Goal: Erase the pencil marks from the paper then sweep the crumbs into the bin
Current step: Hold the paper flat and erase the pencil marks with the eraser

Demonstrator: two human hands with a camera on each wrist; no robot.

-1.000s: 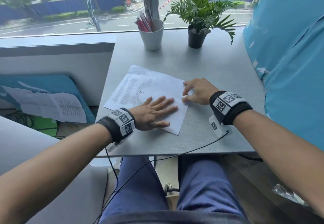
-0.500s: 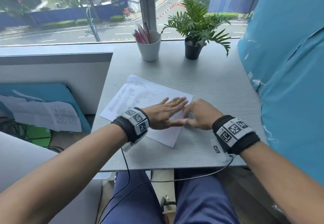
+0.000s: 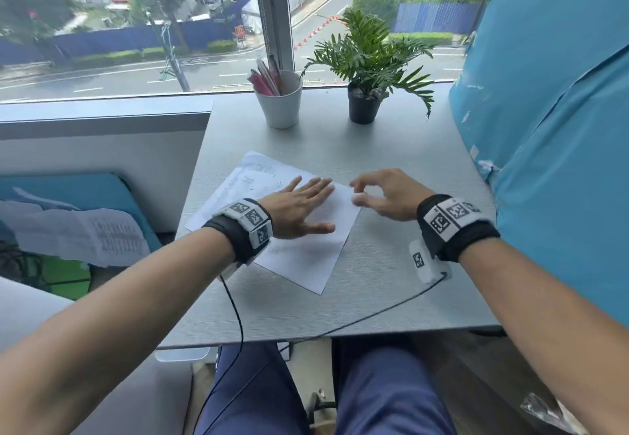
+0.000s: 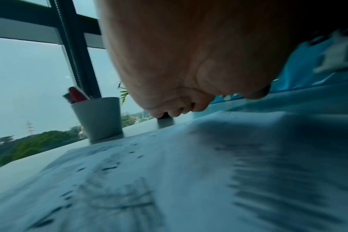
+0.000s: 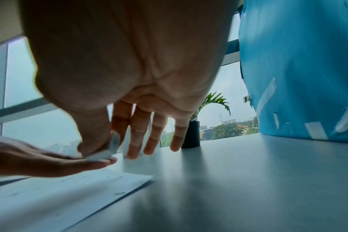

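A white paper (image 3: 306,257) with faint grey pencil marks and printed text lies askew on the grey table (image 3: 391,291). Small dark crumbs (image 4: 109,168) are scattered over its far part. My left hand (image 3: 316,203) lies flat on the paper (image 4: 169,172) with its fingers straight, pressing it down. My right hand (image 3: 357,193) hovers at the paper's right corner. Its thumb and forefinger pinch a small white eraser (image 5: 111,150) while the other fingers (image 5: 155,138) spread toward the table. The eraser (image 3: 360,200) sits just off the left fingertips.
A white cup (image 3: 280,108) of pens and a potted plant (image 3: 364,108) stand at the table's far edge by the window. A blue covered bulk (image 3: 544,128) borders the right side. A black cable (image 3: 340,325) crosses the near edge. Loose papers (image 3: 85,233) lie lower left.
My right hand slid from the paper's right corner in against my left fingertips, then drew slightly right and rose. My left hand shifted rightward across the paper.
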